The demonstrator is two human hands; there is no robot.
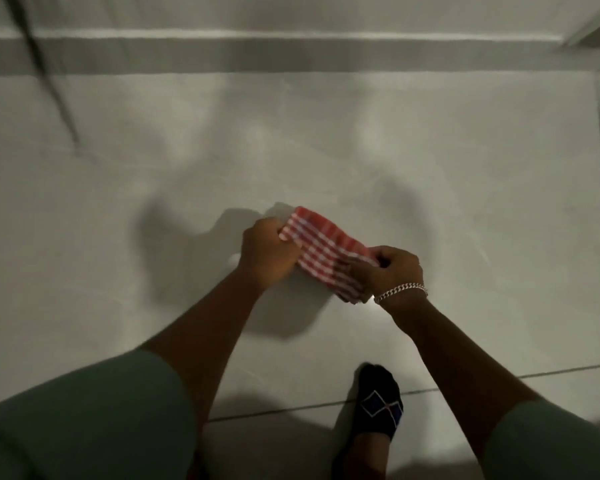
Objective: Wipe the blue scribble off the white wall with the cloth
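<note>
From the head view I am looking down at the red-and-white checked cloth (321,252), folded and stretched between both hands above the pale tiled floor (465,209). My left hand (267,252) is clenching the cloth's far end; my right hand (395,271), wearing a chain bracelet (400,292), is pinching its near end. A dark sock (378,403) is standing below the cloth.

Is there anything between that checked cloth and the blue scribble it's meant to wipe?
Cannot tell: no blue scribble shows here. Both the left hand and right hand already grip the cloth over the floor.
</note>
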